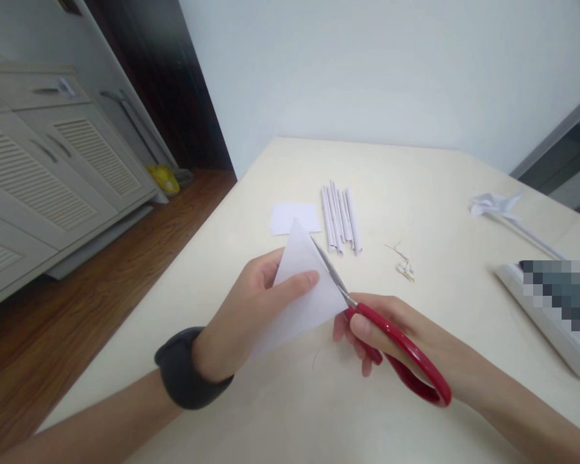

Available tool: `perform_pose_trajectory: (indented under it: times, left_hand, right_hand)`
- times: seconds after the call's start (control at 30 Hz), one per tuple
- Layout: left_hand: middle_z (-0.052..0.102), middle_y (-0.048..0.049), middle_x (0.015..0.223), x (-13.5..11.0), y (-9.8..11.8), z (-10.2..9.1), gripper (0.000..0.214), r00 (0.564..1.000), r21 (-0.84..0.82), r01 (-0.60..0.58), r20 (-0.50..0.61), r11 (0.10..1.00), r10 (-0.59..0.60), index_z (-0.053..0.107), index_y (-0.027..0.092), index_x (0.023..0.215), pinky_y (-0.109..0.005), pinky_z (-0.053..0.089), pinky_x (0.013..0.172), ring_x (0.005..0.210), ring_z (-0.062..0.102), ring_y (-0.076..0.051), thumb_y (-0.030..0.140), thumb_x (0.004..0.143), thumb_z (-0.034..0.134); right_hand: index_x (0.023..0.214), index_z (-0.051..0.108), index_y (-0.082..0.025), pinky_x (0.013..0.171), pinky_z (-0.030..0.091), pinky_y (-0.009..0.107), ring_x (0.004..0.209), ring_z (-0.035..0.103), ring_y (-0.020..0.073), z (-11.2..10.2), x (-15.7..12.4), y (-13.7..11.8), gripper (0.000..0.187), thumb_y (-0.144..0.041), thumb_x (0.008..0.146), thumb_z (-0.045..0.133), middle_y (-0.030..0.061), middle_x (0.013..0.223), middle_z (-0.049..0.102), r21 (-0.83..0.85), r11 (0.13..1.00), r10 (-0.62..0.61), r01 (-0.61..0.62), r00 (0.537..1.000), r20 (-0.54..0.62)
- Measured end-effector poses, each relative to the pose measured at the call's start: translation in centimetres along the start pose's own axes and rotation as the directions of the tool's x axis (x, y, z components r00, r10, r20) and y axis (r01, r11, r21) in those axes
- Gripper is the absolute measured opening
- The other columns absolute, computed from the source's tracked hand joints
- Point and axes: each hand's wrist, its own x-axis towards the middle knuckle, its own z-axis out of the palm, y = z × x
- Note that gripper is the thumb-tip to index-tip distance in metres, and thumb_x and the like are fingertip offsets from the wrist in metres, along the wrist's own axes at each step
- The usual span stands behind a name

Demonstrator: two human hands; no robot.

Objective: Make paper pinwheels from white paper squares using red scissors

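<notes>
Closest to the camera, with the clock centred on the paper: black wristband (188, 374) at 8. Left hand (256, 290) closed on the paper (309, 304), thumb on top, fingers behind, peak towards 12. Right hand (406, 319) wrapped round red-handled scissors (385, 326) at 4, blades lying towards 11 along the paper's right side; cannot tell the gap between blades.

For a clean cut, best to hold the paper taut, match the blades to that slanting side and draw the thumb back from the steel. Better to turn the paper than twist the wrist.

At 9, left edge of the worktop (425, 180), with floor (203, 209) beyond. Near the tips: sheets (287, 218) at 12, rolls (352, 219) at 1; beware of snagging. Small bits (405, 267) at 3, pinwheel (493, 205) between 2 and 3. Most room for moving towards 6.
</notes>
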Motion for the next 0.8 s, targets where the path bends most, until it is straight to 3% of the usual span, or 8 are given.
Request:
perform_pose_trajectory:
  times: [0.47,0.8]
  left_hand:
    - [0.064,-0.0055,0.112,0.04,-0.41,-0.13,0.031,1.0,-0.002,0.018,-0.009,1.0,-0.018,0.057,0.023,0.112,-0.034,0.05,0.072,0.095,0.061,-0.027,0.03,0.082,0.055]
    - [0.064,-0.0048,0.113,-0.04,-0.46,0.16,0.035,0.999,-0.063,0.05,-0.005,0.997,-0.05,0.058,0.025,0.112,-0.032,0.051,0.07,0.098,0.061,-0.027,0.04,0.08,0.057]
  right_hand:
    - [0.075,0.054,-0.017,0.052,0.043,0.021,0.053,0.049,0.0089,-0.19,0.25,0.22,0.024,-0.039,0.085,0.051,-0.004,0.06,0.045,-0.097,0.993,0.065,-0.068,0.997,-0.037]
    - [0.075,0.054,-0.016,0.05,0.042,0.017,0.051,0.048,0.0069,0.05,0.43,0.32,0.022,-0.035,0.086,0.05,-0.0048,0.056,0.046,-0.046,0.997,0.06,-0.061,0.998,-0.022]
